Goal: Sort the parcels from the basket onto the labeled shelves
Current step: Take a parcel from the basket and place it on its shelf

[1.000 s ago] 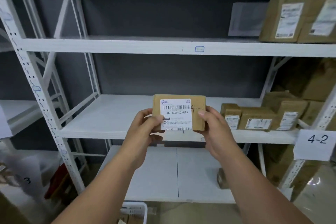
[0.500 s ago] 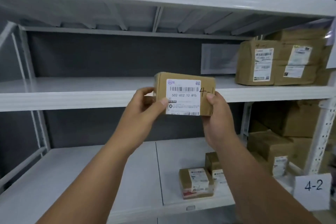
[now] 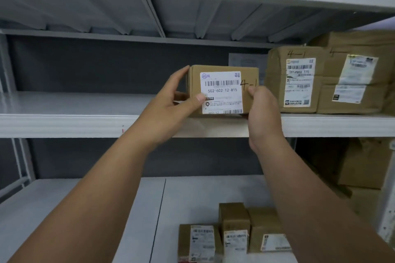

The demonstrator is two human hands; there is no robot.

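Parcel in hand: I am holding a small brown parcel at frame centre, label facing me, "4-1" handwritten at its 3 o'clock edge; it is sitting at, or just above, the front lip of the middle shelf. I cannot tell whether it is touching down.
Left hand: my left hand is gripping the parcel's 9 o'clock side, thumb pressing on the label, fingers wrapping behind.
Right hand: my right hand is pinching the lower 3 o'clock corner, thumb on the front face.
Step in hand (judgement): I am setting the parcel onto this shelf; a neighbour's matching mark suggests it is the right one.
Doing it well: I am planning to lower it flat, slide it back from the lip, keep the label outward, then let go with both hands.
Neighbours: at 3 o'clock, a larger parcel marked 4-1 is standing just beside mine, with a further brown parcel beyond it.
In the way: that neighbour is limiting room at 3 o'clock; the 9 o'clock stretch is giving more space.
Below: at 6 o'clock, small boxes on the lower shelf are sitting well apart from my work.
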